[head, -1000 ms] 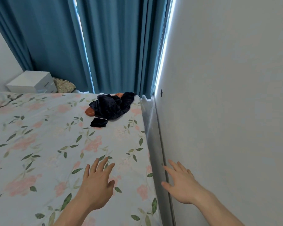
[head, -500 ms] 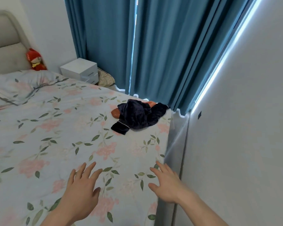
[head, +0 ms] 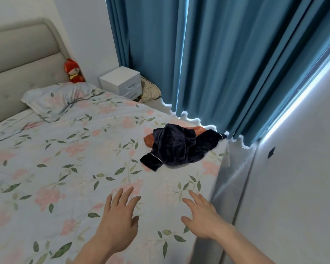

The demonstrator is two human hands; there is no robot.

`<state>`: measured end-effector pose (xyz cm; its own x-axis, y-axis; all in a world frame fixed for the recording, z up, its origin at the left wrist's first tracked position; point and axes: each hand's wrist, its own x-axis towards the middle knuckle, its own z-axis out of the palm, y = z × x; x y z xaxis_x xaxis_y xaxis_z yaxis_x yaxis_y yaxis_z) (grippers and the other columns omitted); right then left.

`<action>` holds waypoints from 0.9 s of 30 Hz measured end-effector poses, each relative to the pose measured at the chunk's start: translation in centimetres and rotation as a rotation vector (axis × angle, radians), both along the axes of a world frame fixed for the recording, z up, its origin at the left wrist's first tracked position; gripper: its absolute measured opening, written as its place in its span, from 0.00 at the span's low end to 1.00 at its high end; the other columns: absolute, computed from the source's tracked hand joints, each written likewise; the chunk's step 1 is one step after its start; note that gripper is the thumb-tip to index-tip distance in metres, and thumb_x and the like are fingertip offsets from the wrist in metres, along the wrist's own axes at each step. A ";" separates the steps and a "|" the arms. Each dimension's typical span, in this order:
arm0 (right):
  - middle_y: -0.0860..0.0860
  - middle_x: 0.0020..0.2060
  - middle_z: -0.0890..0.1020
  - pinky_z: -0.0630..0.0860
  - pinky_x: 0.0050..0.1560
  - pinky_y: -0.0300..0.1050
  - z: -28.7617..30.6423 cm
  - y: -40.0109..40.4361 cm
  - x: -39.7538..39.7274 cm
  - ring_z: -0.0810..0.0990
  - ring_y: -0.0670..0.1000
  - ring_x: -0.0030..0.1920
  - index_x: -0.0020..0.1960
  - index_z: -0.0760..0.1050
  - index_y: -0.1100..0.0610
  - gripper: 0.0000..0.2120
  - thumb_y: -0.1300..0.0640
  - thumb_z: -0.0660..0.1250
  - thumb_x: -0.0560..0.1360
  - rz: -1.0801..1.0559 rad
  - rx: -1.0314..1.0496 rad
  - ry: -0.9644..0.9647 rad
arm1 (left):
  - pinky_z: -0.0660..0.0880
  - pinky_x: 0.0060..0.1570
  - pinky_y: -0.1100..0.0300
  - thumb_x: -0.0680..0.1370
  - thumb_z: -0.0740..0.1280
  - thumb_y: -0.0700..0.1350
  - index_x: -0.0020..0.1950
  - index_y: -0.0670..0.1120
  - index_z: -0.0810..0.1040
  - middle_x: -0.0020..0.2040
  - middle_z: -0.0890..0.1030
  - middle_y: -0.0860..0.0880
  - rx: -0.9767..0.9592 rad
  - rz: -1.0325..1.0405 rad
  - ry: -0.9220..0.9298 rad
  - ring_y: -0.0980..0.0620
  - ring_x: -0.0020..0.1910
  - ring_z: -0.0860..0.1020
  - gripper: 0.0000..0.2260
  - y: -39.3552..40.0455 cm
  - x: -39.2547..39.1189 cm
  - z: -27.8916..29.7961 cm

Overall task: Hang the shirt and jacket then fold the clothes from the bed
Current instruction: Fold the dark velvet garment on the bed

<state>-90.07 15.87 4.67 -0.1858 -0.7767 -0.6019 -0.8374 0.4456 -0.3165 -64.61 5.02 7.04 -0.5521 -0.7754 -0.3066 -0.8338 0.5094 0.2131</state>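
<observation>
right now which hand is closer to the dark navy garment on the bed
Right, narrowly. The right hand hovers open just below the dark navy garment, toward the bed's wall-side edge. The left hand is open too, below it and farther left.

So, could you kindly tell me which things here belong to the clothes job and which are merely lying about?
Job:
dark navy garment
orange garment beneath it
bed
left hand, right hand

Lying about:
pillow
red plush toy
white nightstand
blue curtains

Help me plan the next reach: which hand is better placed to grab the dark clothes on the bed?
Right, probably. The right hand lies more directly below the dark clothes, which sit toward the bed's right edge; the left hand is farther left. Both are open and empty.
</observation>
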 end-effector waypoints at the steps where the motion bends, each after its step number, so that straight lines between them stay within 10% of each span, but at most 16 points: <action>1: 0.47 0.84 0.40 0.44 0.82 0.59 -0.1 -0.3 -0.6 0.40 0.56 0.83 0.84 0.48 0.46 0.34 0.40 0.56 0.83 0.002 0.005 -0.003 | 0.38 0.80 0.44 0.85 0.56 0.52 0.82 0.58 0.55 0.85 0.44 0.53 -0.001 0.005 0.003 0.45 0.83 0.40 0.26 -0.4 -0.4 0.0; 27: 0.47 0.84 0.41 0.50 0.82 0.57 -2.4 -5.3 -5.7 0.43 0.54 0.83 0.84 0.49 0.46 0.36 0.40 0.59 0.82 0.014 -0.005 0.030 | 0.41 0.81 0.43 0.84 0.57 0.51 0.82 0.56 0.57 0.85 0.45 0.51 0.086 0.131 0.024 0.44 0.83 0.42 0.25 -3.7 -1.0 -4.4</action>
<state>-95.75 10.53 2.24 -0.1934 -0.7821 -0.5923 -0.8526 0.4327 -0.2929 -65.65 1.30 2.62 -0.4562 -0.8125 -0.3628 -0.8858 0.3759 0.2720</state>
